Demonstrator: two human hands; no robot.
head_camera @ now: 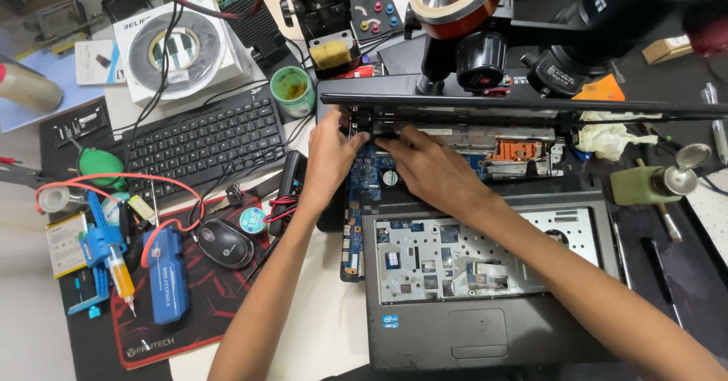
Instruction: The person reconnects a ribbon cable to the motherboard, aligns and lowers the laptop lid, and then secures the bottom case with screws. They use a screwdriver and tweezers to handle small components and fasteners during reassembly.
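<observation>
Frame centre: left hand (327, 159) and right hand (428, 165) press fingertips on hinge edge of opened laptop (485, 275), gripping nothing; blue motherboard (369, 170) exposed between them.

The left hand (327, 157) and right hand (425, 165) cover the laptop (455, 328) hinge corner; fingertip contact is hidden. At twelve o'clock, the microscope (607, 17) is blurred and cropped.

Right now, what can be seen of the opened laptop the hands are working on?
The laptop lies flat on the bench, dark grey and plastic-looking. Its keyboard is removed, baring a silvery metal tray with cutouts; the touchpad and palm rest remain. Behind that, a blue circuit board is exposed near the hinge. The left hand and right hand both press there. The thin screen edge runs across the back.
</observation>
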